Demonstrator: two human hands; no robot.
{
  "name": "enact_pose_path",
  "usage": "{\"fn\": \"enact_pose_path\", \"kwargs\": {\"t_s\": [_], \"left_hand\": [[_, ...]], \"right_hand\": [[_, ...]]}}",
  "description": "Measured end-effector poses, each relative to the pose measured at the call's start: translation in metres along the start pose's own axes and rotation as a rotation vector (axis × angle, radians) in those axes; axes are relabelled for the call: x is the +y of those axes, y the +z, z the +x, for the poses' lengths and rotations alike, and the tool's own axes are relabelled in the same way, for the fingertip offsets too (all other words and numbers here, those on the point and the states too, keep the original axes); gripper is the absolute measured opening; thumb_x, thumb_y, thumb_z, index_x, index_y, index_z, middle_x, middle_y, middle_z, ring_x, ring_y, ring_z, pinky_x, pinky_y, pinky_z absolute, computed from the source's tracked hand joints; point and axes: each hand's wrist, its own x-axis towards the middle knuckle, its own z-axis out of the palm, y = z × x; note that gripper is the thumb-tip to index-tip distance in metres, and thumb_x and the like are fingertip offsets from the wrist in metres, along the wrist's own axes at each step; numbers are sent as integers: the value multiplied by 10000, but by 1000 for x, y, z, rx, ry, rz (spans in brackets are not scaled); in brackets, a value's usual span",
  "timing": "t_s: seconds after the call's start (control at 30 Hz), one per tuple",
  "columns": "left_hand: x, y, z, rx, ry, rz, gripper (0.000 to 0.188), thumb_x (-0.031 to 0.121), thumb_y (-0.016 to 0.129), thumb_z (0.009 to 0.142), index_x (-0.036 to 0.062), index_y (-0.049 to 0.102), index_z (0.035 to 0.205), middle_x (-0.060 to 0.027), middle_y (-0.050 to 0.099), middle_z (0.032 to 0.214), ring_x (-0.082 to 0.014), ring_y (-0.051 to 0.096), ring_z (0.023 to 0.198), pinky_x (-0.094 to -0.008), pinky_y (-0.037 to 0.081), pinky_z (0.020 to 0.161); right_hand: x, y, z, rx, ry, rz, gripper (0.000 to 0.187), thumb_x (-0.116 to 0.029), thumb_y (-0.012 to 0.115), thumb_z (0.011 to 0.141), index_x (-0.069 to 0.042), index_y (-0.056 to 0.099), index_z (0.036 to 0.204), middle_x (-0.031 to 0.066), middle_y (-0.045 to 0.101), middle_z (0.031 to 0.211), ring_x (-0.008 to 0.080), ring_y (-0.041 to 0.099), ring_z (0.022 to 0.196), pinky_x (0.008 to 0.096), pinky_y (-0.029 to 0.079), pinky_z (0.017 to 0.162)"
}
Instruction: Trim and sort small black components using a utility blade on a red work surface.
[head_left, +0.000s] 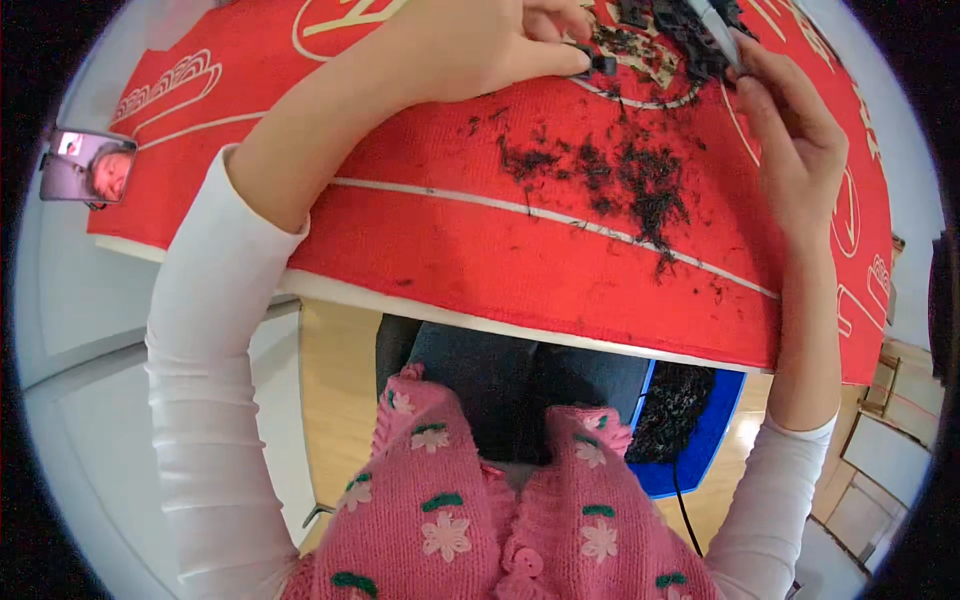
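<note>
My left hand [495,50] reaches across the far side of the red cloth [420,235], its thumb and fingers pinching a small black piece [603,65]. To the right, my right hand [800,130] is closed round a slim silver-grey tool [715,28], whose narrow end points down between the fingers. What lies under its upper end is cut off by the top of the view. A heap of black parts [690,45] sits between the two hands. Fine black shavings [645,180] are strewn over the cloth in front of them.
A phone [88,167] with a lit screen stands at the left edge of the table. Below the table's front edge [520,325], a blue bin [712,430] holds dark shavings. Boxes [890,450] are stacked at the right, and a black cable [685,505] hangs beside the bin.
</note>
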Motion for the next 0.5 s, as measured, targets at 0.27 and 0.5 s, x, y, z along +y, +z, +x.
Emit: {"fn": "enact_pose_path", "kwargs": {"t_s": [0.27, 0.5], "left_hand": [[-23, 4, 5, 150, 209, 82, 203, 117, 681, 801, -38, 670, 932, -129, 651, 849, -218, 566, 716, -262, 461, 672], [-32, -4, 7, 109, 296, 250, 234, 111, 684, 795, -44, 672, 970, -148, 664, 893, -236, 593, 738, -266, 483, 713]], "right_hand": [[8, 7, 8, -198, -160, -223, 275, 38, 566, 851, -22, 655, 1104, 40, 570, 940, 113, 477, 754, 208, 377, 652], [7, 19, 16, -249, -138, -293, 264, 29, 576, 849, -28, 663, 1091, 33, 565, 915, 108, 464, 731, 208, 363, 626]]}}
